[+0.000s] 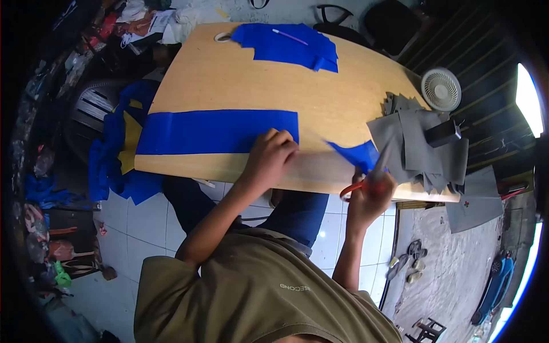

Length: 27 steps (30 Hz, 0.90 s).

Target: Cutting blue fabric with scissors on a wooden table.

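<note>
A long strip of blue cloth (200,131) lies flat along the near side of the wooden table (337,97). My left hand (271,154) is at the strip's right end, fingers curled and pressed together on its near corner. Just right of that hand is a greyish, see-through band (323,166), too blurred to name. My right hand (372,197) is closed around a pair of scissors (351,188) with red handles, their blade pointing up and away. Beside the scissors is a small pointed blue cloth piece (359,155); whether fingers also grip it is unclear.
More blue cloth (286,46) lies at the far edge with a pen (290,37) on it, beside a tape roll (223,37). Grey cloth pieces (409,143) under a dark block (443,134) and a fan (441,89) stand right. Blue and yellow cloth (130,140) hangs left.
</note>
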Each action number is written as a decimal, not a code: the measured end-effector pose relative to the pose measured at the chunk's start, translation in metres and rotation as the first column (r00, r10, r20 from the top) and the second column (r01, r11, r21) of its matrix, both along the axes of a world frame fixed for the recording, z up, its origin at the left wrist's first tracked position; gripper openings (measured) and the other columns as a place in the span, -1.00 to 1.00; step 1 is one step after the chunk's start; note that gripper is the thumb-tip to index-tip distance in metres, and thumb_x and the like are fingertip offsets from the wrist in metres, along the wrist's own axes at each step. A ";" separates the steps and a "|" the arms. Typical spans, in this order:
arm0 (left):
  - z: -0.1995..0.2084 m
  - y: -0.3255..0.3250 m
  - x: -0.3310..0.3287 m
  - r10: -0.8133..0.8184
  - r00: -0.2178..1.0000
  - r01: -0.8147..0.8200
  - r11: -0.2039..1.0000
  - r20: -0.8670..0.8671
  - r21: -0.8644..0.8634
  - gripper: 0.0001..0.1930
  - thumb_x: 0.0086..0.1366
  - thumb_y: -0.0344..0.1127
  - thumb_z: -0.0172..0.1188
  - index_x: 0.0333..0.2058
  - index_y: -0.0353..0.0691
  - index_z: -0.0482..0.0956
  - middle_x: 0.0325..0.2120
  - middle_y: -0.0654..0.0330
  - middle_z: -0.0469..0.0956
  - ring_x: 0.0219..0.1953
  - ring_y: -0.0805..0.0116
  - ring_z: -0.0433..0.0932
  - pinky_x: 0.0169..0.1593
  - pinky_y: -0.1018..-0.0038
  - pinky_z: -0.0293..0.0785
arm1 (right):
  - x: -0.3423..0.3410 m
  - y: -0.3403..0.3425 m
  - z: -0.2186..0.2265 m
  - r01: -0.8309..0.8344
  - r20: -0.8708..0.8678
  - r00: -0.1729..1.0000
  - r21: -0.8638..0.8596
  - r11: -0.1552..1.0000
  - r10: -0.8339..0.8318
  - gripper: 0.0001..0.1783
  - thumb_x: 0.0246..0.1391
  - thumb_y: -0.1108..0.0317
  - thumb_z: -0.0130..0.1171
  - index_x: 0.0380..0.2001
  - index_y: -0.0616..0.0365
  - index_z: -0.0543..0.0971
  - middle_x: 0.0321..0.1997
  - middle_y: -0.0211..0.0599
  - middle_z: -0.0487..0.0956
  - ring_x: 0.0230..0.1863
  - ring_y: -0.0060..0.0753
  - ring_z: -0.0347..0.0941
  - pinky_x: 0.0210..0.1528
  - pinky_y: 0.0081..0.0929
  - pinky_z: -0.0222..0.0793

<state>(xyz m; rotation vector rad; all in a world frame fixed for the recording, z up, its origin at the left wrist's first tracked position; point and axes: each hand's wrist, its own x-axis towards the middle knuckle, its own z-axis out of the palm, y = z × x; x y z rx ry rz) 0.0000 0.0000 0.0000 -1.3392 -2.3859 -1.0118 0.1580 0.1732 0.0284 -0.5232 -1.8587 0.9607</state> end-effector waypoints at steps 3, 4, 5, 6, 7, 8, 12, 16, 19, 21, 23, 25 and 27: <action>-0.005 0.024 0.012 -0.024 1.000 0.023 0.998 0.019 0.052 -0.79 0.08 -0.50 0.31 -0.26 -0.25 0.59 -0.23 0.06 0.52 -0.16 0.05 0.51 -0.03 0.21 0.46 | -0.028 0.003 0.031 0.071 -0.021 0.997 0.025 0.997 -0.071 -0.55 -0.01 0.68 0.37 -0.08 0.18 0.43 -0.28 -0.41 0.50 -0.31 -0.65 0.39 -0.23 -0.68 0.39; -0.006 0.030 0.017 -0.029 1.000 0.030 0.994 -0.010 0.107 -0.84 0.11 -0.49 0.27 -0.29 -0.29 0.58 -0.26 0.06 0.52 -0.16 0.04 0.51 -0.05 0.19 0.46 | -0.039 0.004 0.036 0.013 -0.037 0.999 0.059 0.998 -0.010 -0.53 -0.04 0.71 0.32 -0.06 0.20 0.43 -0.29 -0.40 0.50 -0.30 -0.66 0.38 -0.22 -0.67 0.39; -0.008 0.037 0.022 -0.031 0.999 0.037 0.986 -0.038 0.160 -0.88 0.14 -0.49 0.24 -0.32 -0.34 0.57 -0.29 0.05 0.52 -0.17 0.03 0.52 -0.07 0.17 0.46 | -0.050 0.005 0.040 -0.047 -0.050 0.997 0.093 0.995 0.052 -0.51 -0.07 0.74 0.28 -0.04 0.22 0.43 -0.29 -0.39 0.51 -0.30 -0.67 0.38 -0.21 -0.67 0.40; -0.012 0.045 0.028 -0.030 0.999 0.037 0.986 -0.042 0.165 -0.88 0.14 -0.49 0.24 -0.32 -0.34 0.57 -0.29 0.05 0.52 -0.17 0.03 0.52 -0.07 0.17 0.46 | -0.060 0.006 0.036 -0.041 -0.020 0.999 0.233 0.971 0.047 -0.46 -0.17 0.79 0.18 -0.03 0.24 0.47 -0.28 -0.31 0.51 -0.30 -0.60 0.42 -0.20 -0.63 0.42; -0.016 0.053 0.032 -0.056 0.996 0.068 0.978 -0.064 0.199 -0.89 0.16 -0.48 0.21 -0.32 -0.36 0.57 -0.30 0.04 0.54 -0.18 0.02 0.53 -0.07 0.16 0.47 | -0.070 -0.001 0.043 -0.094 0.042 0.996 0.330 0.939 0.084 -0.47 -0.26 0.73 0.19 -0.09 0.24 0.53 -0.32 -0.12 0.66 -0.34 -0.21 0.62 -0.27 -0.36 0.49; -0.021 0.055 0.035 -0.080 0.993 0.098 0.968 -0.086 0.231 -0.89 0.18 -0.47 0.18 -0.32 -0.38 0.57 -0.31 0.02 0.55 -0.18 0.01 0.54 -0.08 0.14 0.47 | -0.079 -0.004 0.038 -0.190 0.145 0.978 0.290 0.938 0.153 -0.47 -0.25 0.72 0.21 -0.08 0.20 0.53 -0.30 -0.08 0.66 -0.33 -0.15 0.62 -0.27 -0.33 0.49; -0.006 0.034 0.044 -0.310 0.948 0.318 0.925 0.073 -0.207 -0.82 0.18 -0.45 0.18 -0.24 -0.34 0.62 -0.23 -0.01 0.62 -0.15 0.04 0.59 0.00 0.18 0.51 | -0.106 -0.009 0.013 -0.468 0.355 0.871 0.387 0.794 0.340 -0.54 -0.13 0.61 0.30 -0.07 0.10 0.56 -0.27 0.02 0.65 -0.30 0.07 0.61 -0.30 -0.25 0.48; -0.005 0.001 0.054 -0.340 0.940 0.339 0.937 -0.003 0.077 -0.77 0.14 -0.45 0.26 -0.19 -0.20 0.69 -0.18 0.16 0.67 -0.05 0.15 0.64 0.13 0.26 0.53 | -0.106 -0.010 -0.003 -0.510 0.433 0.822 0.271 0.816 0.370 -0.56 -0.10 0.58 0.32 -0.07 0.11 0.56 -0.31 -0.04 0.66 -0.32 0.08 0.60 -0.31 -0.25 0.47; 0.008 -0.036 0.050 -0.280 0.957 0.289 0.935 -0.071 0.208 -0.85 0.10 -0.44 0.27 -0.31 -0.22 0.69 -0.23 0.19 0.69 -0.08 0.17 0.65 0.07 0.25 0.54 | -0.106 -0.010 -0.007 -0.562 0.478 0.779 0.243 0.791 0.406 -0.55 -0.06 0.60 0.32 -0.04 0.14 0.55 -0.35 0.04 0.64 -0.40 0.01 0.58 -0.36 -0.35 0.43; 0.016 -0.065 0.037 -0.241 0.970 0.242 0.952 -0.029 0.185 -0.83 0.04 -0.51 0.29 -0.33 -0.24 0.67 -0.26 0.20 0.68 -0.06 0.18 0.65 0.03 0.25 0.54 | -0.104 -0.012 -0.003 -0.564 0.522 0.756 0.213 0.798 0.395 -0.54 -0.10 0.61 0.31 -0.06 0.12 0.55 -0.32 -0.04 0.64 -0.33 0.06 0.60 -0.32 -0.26 0.47; 0.029 -0.089 0.013 -0.057 0.995 0.067 0.991 -0.086 0.119 -0.74 0.10 -0.51 0.26 -0.18 -0.22 0.66 -0.10 0.18 0.64 0.05 0.10 0.59 0.11 0.18 0.48 | -0.102 -0.006 -0.004 -0.581 0.498 0.765 0.259 0.772 0.408 -0.53 -0.11 0.61 0.32 -0.06 0.11 0.55 -0.31 -0.05 0.65 -0.33 0.03 0.60 -0.32 -0.27 0.46; 0.038 -0.113 -0.010 0.144 0.987 -0.150 0.985 -0.076 -0.085 -0.61 0.36 -0.30 0.17 0.15 -0.15 0.55 0.23 0.07 0.45 0.33 -0.03 0.32 0.33 0.03 0.27 | -0.103 -0.007 -0.004 -0.578 0.487 0.771 0.265 0.772 0.411 -0.52 -0.11 0.60 0.34 -0.05 0.10 0.55 -0.31 -0.07 0.64 -0.34 0.01 0.60 -0.34 -0.27 0.46; 0.031 -0.127 -0.021 0.330 0.933 -0.359 0.878 -0.141 -0.316 -0.49 0.41 -0.14 0.13 0.30 -0.05 0.41 0.39 0.07 0.23 0.46 -0.03 0.09 0.42 -0.13 0.01 | -0.104 -0.008 -0.004 -0.579 0.483 0.771 0.260 0.773 0.415 -0.54 -0.09 0.57 0.34 -0.05 0.10 0.56 -0.33 -0.10 0.65 -0.37 -0.03 0.60 -0.37 -0.28 0.46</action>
